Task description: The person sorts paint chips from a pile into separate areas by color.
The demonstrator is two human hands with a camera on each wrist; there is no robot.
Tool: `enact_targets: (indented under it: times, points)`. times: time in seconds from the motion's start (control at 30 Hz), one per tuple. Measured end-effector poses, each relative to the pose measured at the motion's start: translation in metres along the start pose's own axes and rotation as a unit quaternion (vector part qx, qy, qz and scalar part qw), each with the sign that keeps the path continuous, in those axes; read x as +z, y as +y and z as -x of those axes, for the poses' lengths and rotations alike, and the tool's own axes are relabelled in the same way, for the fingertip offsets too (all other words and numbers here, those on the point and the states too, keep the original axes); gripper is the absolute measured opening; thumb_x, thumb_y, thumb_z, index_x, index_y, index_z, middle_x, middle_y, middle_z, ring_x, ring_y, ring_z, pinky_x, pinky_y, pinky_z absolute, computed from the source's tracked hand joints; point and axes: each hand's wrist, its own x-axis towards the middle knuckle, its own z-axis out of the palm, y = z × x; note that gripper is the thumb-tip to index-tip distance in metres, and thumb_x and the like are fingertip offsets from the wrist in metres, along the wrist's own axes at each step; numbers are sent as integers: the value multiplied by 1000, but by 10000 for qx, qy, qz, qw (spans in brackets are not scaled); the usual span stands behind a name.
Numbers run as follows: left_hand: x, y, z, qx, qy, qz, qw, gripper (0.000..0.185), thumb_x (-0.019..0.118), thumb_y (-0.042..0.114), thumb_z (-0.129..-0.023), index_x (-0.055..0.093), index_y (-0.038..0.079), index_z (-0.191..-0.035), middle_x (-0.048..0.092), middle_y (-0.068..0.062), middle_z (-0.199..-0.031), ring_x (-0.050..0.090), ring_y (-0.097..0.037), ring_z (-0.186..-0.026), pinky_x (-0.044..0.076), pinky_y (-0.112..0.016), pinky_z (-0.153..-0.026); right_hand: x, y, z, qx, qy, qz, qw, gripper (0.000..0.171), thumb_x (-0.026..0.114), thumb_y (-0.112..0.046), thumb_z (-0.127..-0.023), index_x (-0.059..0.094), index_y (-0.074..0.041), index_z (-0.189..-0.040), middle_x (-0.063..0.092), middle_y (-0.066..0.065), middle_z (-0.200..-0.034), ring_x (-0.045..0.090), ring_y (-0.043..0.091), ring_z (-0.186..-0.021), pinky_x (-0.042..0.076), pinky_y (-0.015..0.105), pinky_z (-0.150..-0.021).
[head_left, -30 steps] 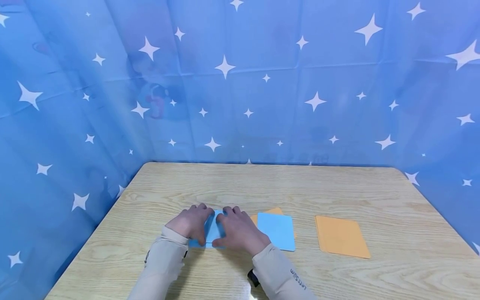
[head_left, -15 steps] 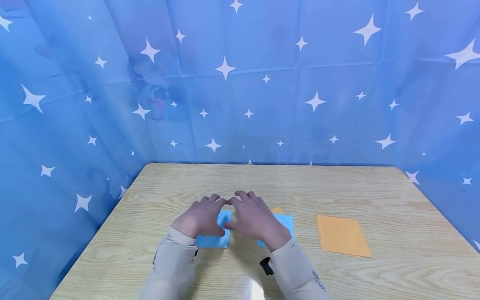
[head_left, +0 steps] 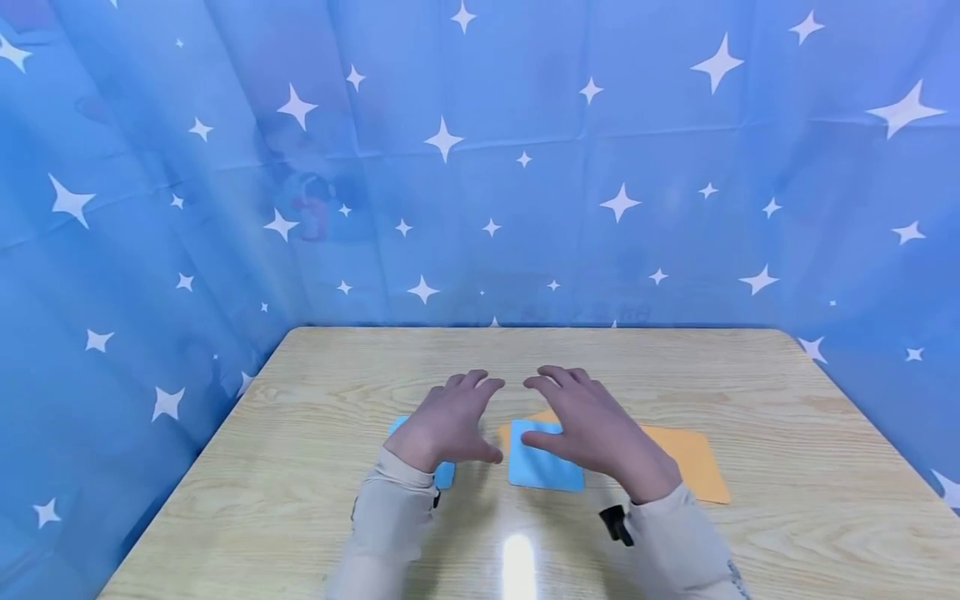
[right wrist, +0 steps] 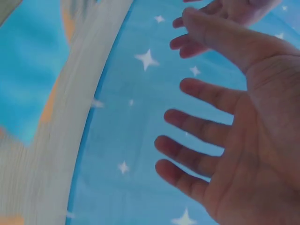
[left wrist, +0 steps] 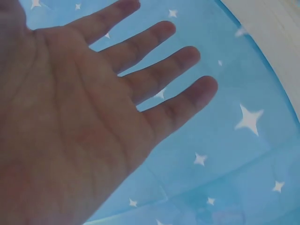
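Light wood-grain table [head_left: 750,542]; blue star-printed fabric backdrop [head_left: 525,167] enclosing three sides; bright light glare on near tabletop.

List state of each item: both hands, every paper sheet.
left hand: open, fingers spread, holding nothing
right hand: open, fingers spread, holding nothing
small blue paper: on table, mostly hidden by left hand
blue sheet: flat, overlapping an orange sheet
orange sheet: flat, partly hidden by right hand

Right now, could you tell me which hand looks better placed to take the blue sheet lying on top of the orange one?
Probably the right hand: it hovers open directly above that blue sheet, while the left hand hovers over the other blue paper.
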Motion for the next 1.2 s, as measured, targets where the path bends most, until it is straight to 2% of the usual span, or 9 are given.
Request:
enact_targets:
  times: [0.2,0.4,0.57,0.77,1.2]
  points:
    - [14,14,-15,158,-137,-360,9991,92,90,37,-77,43,15,-154,41,-10,-160,38,-33,-147,41,-53,-111,-4,23,17,-13,-145,0,9999,77,82,-46,-85,53,-10,-148,50,16,-151,46,44,-136,38,66,-106]
    - [44,13,-31,-98,-611,-418,9972,97,94,36,-71,45,19,-153,41,-8,-160,39,-31,-146,39,-54,-113,18,37,20,337,-959,-339,9942,93,87,-49,-76,48,-10,-151,46,20,-153,44,49,-136,37,69,-105]
    - [60,13,-37,-142,-825,-400,9957,97,95,35,-67,48,21,-151,47,-6,-155,46,-28,-139,41,-52,-111,35,39,18,526,-1373,-561,9875,99,92,-45,-68,49,-11,-150,46,20,-152,47,47,-131,44,64,-95]
    - [64,14,-38,-107,-997,-383,9942,89,93,35,-69,52,22,-147,55,0,-142,54,-21,-119,48,-44,-101,44,42,18,631,-1430,-506,9864,92,91,-43,-69,52,-14,-147,50,11,-145,49,35,-121,47,58,-89]
    - [62,13,-39,267,-903,-448,9945,80,92,32,-70,57,23,-141,59,2,-129,56,-19,-106,52,-38,-90,47,43,12,293,-1191,-473,9913,80,90,-37,-70,57,-14,-139,55,7,-131,52,28,-105,50,47,-78]
